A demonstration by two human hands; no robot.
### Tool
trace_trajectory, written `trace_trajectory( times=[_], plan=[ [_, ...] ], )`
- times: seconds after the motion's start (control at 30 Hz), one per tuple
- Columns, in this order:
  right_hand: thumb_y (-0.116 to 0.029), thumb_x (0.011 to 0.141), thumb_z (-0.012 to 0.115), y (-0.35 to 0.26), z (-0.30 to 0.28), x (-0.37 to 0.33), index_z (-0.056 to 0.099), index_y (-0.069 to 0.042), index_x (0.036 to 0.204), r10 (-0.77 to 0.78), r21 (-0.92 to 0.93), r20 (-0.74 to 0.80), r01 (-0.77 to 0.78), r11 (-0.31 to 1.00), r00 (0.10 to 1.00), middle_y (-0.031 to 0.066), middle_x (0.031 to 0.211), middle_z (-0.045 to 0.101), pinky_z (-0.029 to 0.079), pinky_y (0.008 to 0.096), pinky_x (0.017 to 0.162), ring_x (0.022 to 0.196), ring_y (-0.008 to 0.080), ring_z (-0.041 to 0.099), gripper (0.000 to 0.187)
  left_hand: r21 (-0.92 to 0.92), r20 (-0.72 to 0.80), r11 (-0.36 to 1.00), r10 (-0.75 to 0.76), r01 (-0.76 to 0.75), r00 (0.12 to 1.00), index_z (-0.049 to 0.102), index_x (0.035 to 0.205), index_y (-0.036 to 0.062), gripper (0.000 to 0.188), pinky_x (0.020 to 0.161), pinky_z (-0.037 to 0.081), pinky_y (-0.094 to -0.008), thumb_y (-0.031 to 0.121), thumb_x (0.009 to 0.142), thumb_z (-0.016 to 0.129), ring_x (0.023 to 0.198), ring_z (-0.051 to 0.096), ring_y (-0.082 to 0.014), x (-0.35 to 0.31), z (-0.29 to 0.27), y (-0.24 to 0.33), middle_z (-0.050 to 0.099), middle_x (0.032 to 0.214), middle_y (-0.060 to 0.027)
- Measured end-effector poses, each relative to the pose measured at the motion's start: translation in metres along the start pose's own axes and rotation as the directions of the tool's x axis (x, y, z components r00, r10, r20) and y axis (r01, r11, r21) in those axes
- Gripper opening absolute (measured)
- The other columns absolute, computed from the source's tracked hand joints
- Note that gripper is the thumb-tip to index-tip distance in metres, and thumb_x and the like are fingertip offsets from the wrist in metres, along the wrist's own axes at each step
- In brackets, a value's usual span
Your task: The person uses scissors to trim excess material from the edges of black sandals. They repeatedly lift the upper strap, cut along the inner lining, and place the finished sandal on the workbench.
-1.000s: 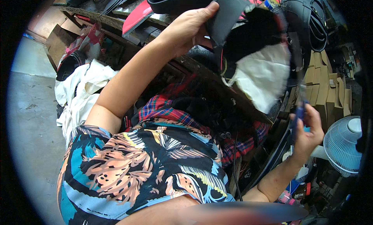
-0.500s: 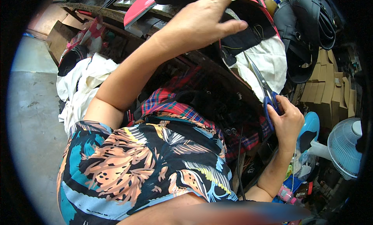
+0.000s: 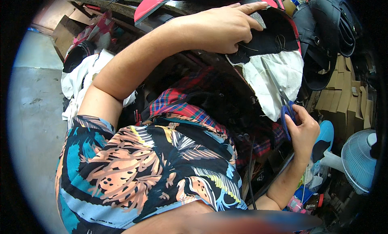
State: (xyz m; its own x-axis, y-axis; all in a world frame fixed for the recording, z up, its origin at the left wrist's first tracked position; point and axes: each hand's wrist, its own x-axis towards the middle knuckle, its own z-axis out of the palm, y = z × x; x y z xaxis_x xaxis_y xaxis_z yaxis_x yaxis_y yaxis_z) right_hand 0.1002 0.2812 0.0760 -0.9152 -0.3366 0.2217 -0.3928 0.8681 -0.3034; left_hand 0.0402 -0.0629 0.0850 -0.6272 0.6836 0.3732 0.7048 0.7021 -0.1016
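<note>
My right hand (image 3: 304, 127) is closed around the blue handles of a pair of scissors (image 3: 287, 114). Their metal blades reach up over a white cloth piece (image 3: 268, 86), where the tip is hard to make out. The cloth hangs below a black piece with a red edge (image 3: 277, 33), and loose threads lie on the black. My left hand (image 3: 228, 27) rests palm down at the black piece's left side. Its fingers are spread, with the thumb bent down beside the black edge and the fingertips over a small grey patch.
Black strapped bags (image 3: 325, 36) hang at the upper right, above cardboard pieces (image 3: 343, 96). A white and blue fan (image 3: 359, 161) stands at the right. White cloth (image 3: 83, 78) is heaped at the left. A red-plaid cloth (image 3: 173, 102) lies at my lap; a worktable (image 3: 109, 6) runs along the top.
My left hand has come down onto the black piece with its fingers spread. The white cloth and the scissors sit slightly lower and further right in the picture, and the whole view has shifted a little.
</note>
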Motion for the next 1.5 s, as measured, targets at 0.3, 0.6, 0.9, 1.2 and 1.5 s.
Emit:
trace_trajectory(
  times=[0.3, 0.6, 0.9, 1.2, 1.5],
  plan=[
    [-0.022, 0.069, 0.086, -0.005, -0.002, -0.001, 0.075, -0.005, 0.102, -0.070, -0.027, -0.067, 0.069, 0.997, 0.995, 0.0126, 0.082, 0.073, 0.053, 0.0365, 0.067, 0.071, 0.0266, 0.070, 0.039, 0.167, -0.124, 0.983, -0.051, 0.071, 0.991, 0.077, 0.084, 0.0075, 0.012, 0.109, 0.046, -0.0519, 0.001, 0.076, 0.072, 0.141, 0.045, -0.0336, 0.002, 0.008, 0.011, 0.072, 0.101, -0.0079],
    [-0.031, 0.069, 0.083, -0.042, -0.004, 0.035, 0.074, -0.005, 0.101, -0.094, 0.051, 0.077, 0.090, 0.995, 0.993, 0.0130, 0.079, 0.073, 0.053, 0.0352, 0.067, 0.071, 0.0273, 0.072, 0.042, 0.013, -0.321, 1.000, -0.020, 0.025, 0.947, 0.070, 0.079, -0.0008, 0.005, 0.112, 0.045, -0.0379, -0.002, 0.075, 0.069, 0.121, 0.062, -0.0321, -0.001, 0.018, -0.009, 0.071, 0.095, -0.0148],
    [-0.032, 0.074, 0.085, -0.052, 0.001, 0.042, 0.074, -0.008, 0.093, -0.124, 0.015, 0.186, 0.124, 0.992, 0.975, 0.0106, 0.068, 0.069, 0.051, 0.0346, 0.059, 0.059, 0.0246, 0.069, 0.032, -0.031, -0.339, 0.999, -0.031, 0.022, 0.940, 0.072, 0.080, 0.0007, 0.001, 0.115, 0.042, -0.0356, 0.001, 0.079, 0.071, 0.120, 0.063, -0.0305, -0.004, 0.016, -0.010, 0.071, 0.090, -0.0121],
    [-0.013, 0.074, 0.084, -0.003, -0.007, 0.014, 0.073, -0.002, 0.097, 0.089, 0.125, 0.112, -0.103, 0.987, 0.990, 0.0069, 0.066, 0.067, 0.047, 0.0269, 0.055, 0.055, 0.0118, 0.062, 0.028, -0.084, -0.025, 0.989, 0.117, -0.119, 0.993, 0.078, 0.090, 0.0186, 0.011, 0.119, 0.029, -0.0607, 0.016, 0.080, 0.074, 0.155, 0.019, -0.0314, -0.014, -0.001, -0.007, 0.063, 0.130, -0.0010],
    [-0.011, 0.073, 0.083, -0.011, -0.007, 0.012, 0.072, -0.001, 0.098, 0.057, 0.228, 0.078, -0.074, 0.971, 0.995, 0.0070, 0.066, 0.065, 0.047, 0.0264, 0.057, 0.057, 0.0114, 0.061, 0.029, 0.158, -0.205, 0.976, 0.180, -0.149, 0.962, 0.071, 0.091, 0.0078, 0.011, 0.108, 0.044, -0.0506, 0.016, 0.084, 0.067, 0.148, 0.035, -0.0305, -0.010, 0.018, -0.014, 0.064, 0.112, -0.0064]
  ],
)
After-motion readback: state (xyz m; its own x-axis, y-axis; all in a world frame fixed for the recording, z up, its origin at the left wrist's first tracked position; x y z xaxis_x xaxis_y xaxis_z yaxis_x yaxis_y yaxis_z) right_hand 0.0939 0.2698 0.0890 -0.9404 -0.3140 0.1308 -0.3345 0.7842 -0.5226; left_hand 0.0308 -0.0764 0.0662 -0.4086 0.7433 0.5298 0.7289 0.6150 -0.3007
